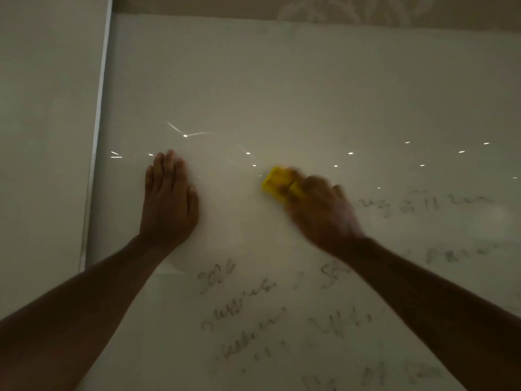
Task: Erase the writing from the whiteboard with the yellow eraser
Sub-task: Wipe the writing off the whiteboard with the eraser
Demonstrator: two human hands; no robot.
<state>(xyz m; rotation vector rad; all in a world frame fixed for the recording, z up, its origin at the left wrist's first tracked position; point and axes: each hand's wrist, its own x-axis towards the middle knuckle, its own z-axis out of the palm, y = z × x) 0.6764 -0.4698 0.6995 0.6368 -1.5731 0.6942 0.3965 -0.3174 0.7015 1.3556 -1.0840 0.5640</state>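
The whiteboard (pixel 282 80) fills most of the view, its pale frame edge (pixel 97 136) running down the left side at 9 o'clock. Beyond that edge lies a plain wall (pixel 42 108). Small bright light spots (pixel 248 153) reflect across the board's middle.

The left hand (pixel 168 198) lies flat on the board, palm down, a little left of center at about 9 o'clock from the eraser. Its fingers (pixel 169 167) are straight and close together, pointing to 12 o'clock, with the thumb held a little out on the right. It holds nothing.

The right hand (pixel 318 210) is blurred. Its fingers are curled over and clamped on the eraser (pixel 277 183), a yellow block that sticks out from the hand toward 10 o'clock. The eraser is pressed to the board near the center, well apart from the left hand. How each finger sits on it cannot be made out through the blur.

Writing (pixel 248 314) in faint dark marker covers the lower part of the board, from 5 to 7 o'clock, between and below the 2 forearms. More lines of it run at 3 o'clock, to the right of the right hand. 1 group near the bottom center reads like "2026"; the rest is too smeared to read. The board above both hands, toward 12 o'clock, shows no marks.
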